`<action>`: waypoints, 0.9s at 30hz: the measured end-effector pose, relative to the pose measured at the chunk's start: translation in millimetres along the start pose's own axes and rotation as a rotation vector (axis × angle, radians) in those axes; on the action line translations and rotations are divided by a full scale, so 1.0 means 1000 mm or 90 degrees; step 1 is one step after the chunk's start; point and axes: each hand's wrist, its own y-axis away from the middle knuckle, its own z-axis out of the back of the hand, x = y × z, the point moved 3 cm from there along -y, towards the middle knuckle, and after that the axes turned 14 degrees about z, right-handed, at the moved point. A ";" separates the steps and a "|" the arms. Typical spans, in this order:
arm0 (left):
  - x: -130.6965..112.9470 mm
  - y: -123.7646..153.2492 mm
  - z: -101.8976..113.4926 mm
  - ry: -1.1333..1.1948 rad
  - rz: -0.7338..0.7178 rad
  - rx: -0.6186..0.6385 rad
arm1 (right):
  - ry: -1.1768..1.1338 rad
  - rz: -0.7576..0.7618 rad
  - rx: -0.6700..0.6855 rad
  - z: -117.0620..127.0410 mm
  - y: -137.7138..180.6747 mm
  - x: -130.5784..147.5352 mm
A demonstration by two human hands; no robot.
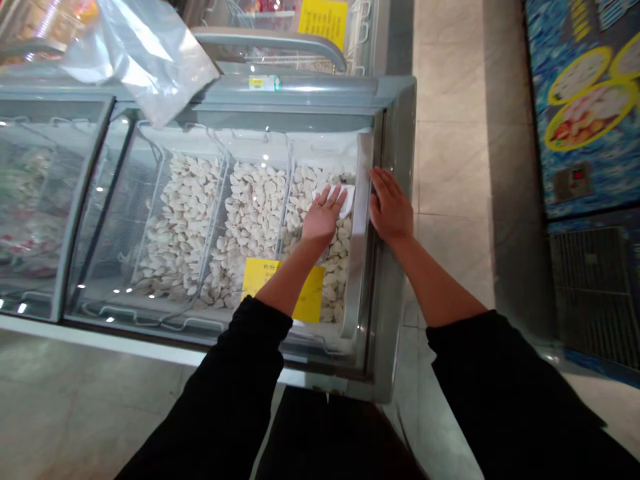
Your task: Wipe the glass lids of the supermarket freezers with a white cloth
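Observation:
My left hand (324, 215) lies flat with fingers stretched on a white cloth (349, 197), pressed against the glass lid (190, 220) of a chest freezer near its right end. My right hand (390, 207) rests open, fingers extended, on the freezer's grey right rim (397, 133), beside the lid's edge. Under the glass, wire baskets hold several white frozen dumplings (250, 220). A yellow label (310, 300) sits on the glass beneath my left forearm.
A clear plastic bag (145, 53) lies on the freezer's back edge at upper left. A second freezer with a yellow sign (323, 20) stands behind. Tiled floor (450, 100) runs to the right, bounded by a blue cabinet (585, 107) with food pictures.

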 end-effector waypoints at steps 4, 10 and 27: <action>-0.001 0.131 -0.019 0.011 -0.008 0.005 | 0.003 -0.021 0.010 -0.002 0.056 0.037; 0.003 0.165 -0.019 0.007 0.021 0.038 | 0.041 -0.016 0.018 -0.008 0.130 0.083; -0.006 0.181 -0.029 -0.041 0.068 0.030 | -0.032 0.164 -0.015 -0.011 0.138 0.085</action>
